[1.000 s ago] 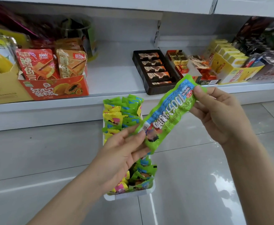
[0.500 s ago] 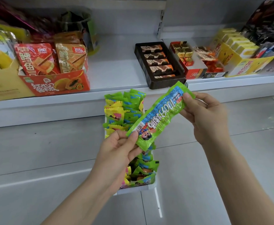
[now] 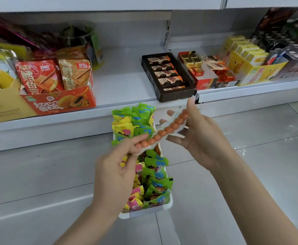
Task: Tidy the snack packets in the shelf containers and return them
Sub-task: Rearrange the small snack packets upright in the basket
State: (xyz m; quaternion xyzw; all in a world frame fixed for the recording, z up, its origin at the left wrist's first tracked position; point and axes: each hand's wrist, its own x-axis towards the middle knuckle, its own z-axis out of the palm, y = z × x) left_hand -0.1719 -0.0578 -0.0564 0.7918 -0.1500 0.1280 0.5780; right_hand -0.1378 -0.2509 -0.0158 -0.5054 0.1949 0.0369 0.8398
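Diagonally above the white container [image 3: 145, 212], a snack packet [image 3: 164, 132] was held, clear side up, by the left hand [image 3: 117, 171] low and the right hand [image 3: 200, 137] high; no writing was readable.

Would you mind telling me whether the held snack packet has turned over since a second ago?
Yes. The snack packet now shows its clear side; it remains above the white container.

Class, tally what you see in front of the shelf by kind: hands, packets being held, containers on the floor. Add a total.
Hands: 2, left hand and right hand
Held packet: 1
Floor container: 1
Total: 4
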